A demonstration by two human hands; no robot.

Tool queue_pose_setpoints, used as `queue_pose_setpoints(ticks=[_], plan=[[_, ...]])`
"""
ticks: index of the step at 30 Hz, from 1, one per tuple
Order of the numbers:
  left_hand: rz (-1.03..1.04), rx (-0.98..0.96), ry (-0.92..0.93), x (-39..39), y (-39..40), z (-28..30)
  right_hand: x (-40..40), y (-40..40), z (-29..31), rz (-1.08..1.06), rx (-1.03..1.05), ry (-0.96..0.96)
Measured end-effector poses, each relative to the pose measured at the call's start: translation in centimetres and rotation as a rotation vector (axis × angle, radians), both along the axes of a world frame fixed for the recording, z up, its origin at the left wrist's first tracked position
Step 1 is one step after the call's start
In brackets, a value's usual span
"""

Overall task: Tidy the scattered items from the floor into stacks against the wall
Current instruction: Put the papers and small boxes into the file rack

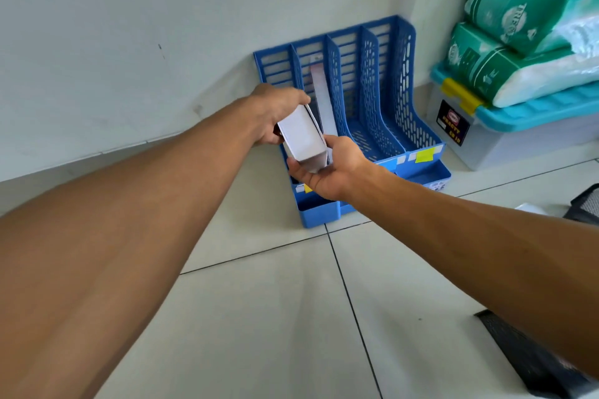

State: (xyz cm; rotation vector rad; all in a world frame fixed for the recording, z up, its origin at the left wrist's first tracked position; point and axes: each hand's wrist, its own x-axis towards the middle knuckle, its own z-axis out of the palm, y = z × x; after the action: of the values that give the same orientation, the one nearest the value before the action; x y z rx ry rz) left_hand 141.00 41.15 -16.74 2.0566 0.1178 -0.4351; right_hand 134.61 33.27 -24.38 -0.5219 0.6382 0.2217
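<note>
Both hands hold one white box (301, 139) between them, over the left end of a blue file rack (382, 91). The left hand (275, 113) grips the box's upper end, its fingers curled over the far edge and the thumb down the near side. The right hand (330, 168) cups the lower end from beneath, palm up, with fingers wrapped under the bottom corner and the thumb lying along the right edge.

The box is flat, plain and white, apparently thin card, with no print on the face that shows. It is tilted, top end toward the wall and bottom end toward the camera. A folded flap or open end shows at the bottom, and a thin white edge peels away along its right side.

Just behind the box, a long white strip of paper (322, 97) stands upright in the rack's second slot from the left, leaning on the slatted back. The rack has four slots, perforated dividers and a low front tray bearing yellow and white labels (423, 156). It stands on the pale tiled floor (259, 317), its back against the white wall (129, 26).

To its right sits a clear storage bin (518, 139) with a teal lid and yellow latch, and green-and-white wrapped packs (518, 26) are stacked on top. Dark mesh objects (586, 204) lie at the right edge.
</note>
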Motion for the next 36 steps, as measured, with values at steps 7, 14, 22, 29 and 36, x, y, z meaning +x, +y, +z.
queue_pose_setpoints(ticks=[7, 14, 22, 29, 36], plan=[[-0.073, 0.033, 0.040, 0.1, -0.3, -2.0, 1.2, -1.6, 1.4, 0.049, -0.094, -0.053], [-0.314, 0.287, -0.222, 0.3, -0.1, -5.8, -1.7, -5.2, -0.6, 0.268, -0.629, 0.034], [-0.283, 0.405, -0.584, 0.0, 0.9, -11.2, -9.3, -13.5, -3.4, 0.414, -0.988, 0.175], [-0.119, 0.447, -0.718, 2.3, 0.8, -11.9, -13.4, -16.8, -5.5, 0.410, -1.114, 0.265], [-0.120, 0.459, -0.749, 3.2, 0.0, -12.2, -14.9, -18.6, -6.4, 0.333, -1.186, 0.271]])
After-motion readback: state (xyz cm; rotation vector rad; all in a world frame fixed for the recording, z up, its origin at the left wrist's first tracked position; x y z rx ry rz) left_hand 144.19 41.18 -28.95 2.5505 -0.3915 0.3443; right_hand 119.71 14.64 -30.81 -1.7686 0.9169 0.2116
